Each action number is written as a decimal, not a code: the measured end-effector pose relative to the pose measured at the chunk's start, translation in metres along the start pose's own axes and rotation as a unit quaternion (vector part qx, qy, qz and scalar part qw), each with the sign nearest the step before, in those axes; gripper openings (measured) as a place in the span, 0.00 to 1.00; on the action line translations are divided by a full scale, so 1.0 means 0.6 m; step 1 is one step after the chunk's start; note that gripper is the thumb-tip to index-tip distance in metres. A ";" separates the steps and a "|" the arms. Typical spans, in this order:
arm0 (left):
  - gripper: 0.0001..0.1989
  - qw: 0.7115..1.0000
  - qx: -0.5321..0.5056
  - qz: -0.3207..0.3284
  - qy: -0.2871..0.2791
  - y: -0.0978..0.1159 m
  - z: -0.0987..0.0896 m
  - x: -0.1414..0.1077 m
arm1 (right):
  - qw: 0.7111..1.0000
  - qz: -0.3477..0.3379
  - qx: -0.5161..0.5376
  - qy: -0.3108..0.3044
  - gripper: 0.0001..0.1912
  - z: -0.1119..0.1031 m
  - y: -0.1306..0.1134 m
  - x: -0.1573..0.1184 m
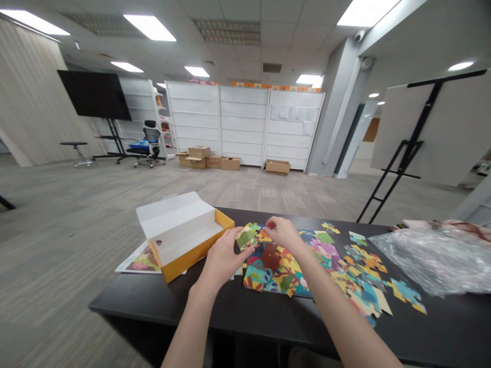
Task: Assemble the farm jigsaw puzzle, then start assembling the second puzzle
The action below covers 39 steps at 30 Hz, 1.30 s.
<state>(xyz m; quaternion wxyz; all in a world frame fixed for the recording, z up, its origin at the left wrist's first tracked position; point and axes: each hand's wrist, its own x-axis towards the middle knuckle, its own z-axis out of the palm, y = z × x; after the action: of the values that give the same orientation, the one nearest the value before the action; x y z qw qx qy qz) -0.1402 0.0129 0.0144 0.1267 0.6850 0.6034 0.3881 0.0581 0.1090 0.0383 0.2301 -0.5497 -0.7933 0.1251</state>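
Observation:
My left hand (226, 257) pinches a green and yellow puzzle piece (246, 236) between thumb and fingers, at the upper left corner of a partly joined puzzle (268, 260). Close beside it, my right hand (284, 233) reaches over the puzzle's upper edge with its fingertips bent together near an orange piece (264, 236); whether it grips that piece is hard to see. The joined part shows red, teal, yellow and purple patches. To its right, loose puzzle pieces (368, 294) lie scattered and overlapping on the black table (245, 312).
An open yellow box (184, 260) with a white inside stands left of the puzzle, on a printed sheet (132, 260). Crumpled clear plastic (433, 258) covers the table's right end. Beyond are cardboard boxes (199, 152), a chair (149, 138) and a screen (95, 94).

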 end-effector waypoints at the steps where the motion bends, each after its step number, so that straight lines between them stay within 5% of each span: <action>1: 0.27 1.000 -0.014 -0.009 0.006 -0.002 -0.002 0.002 | 1.000 -0.001 -0.029 -0.008 0.12 0.010 -0.008 0.013; 7: 0.26 0.995 -0.087 -0.043 0.032 -0.006 -0.018 0.006 | 0.990 -0.008 -0.138 -0.020 0.26 0.068 -0.021 0.043; 12: 0.25 0.992 -0.113 -0.031 0.049 -0.010 -0.027 0.010 | 0.991 0.012 -0.133 -0.029 0.31 0.080 -0.017 0.047; 18: 0.23 0.989 -0.114 0.004 0.089 -0.019 -0.028 0.010 | 0.994 -0.023 -0.105 -0.029 0.23 0.084 -0.011 0.047; 34: 0.25 0.992 -0.089 0.034 0.077 -0.017 -0.025 0.006 | 0.980 -0.105 -0.100 -0.137 0.20 0.027 0.023 0.014; 39: 0.34 0.991 -0.117 0.010 0.061 -0.024 -0.006 0.010 | 0.980 -0.103 -0.092 -0.141 0.17 0.016 0.027 -0.017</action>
<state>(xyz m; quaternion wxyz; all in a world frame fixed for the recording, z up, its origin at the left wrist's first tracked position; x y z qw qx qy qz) -0.1532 0.0208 0.0100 0.1653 0.6464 0.5534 0.4985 0.0692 0.1061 0.0203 0.0760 -0.4609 -0.8781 0.1038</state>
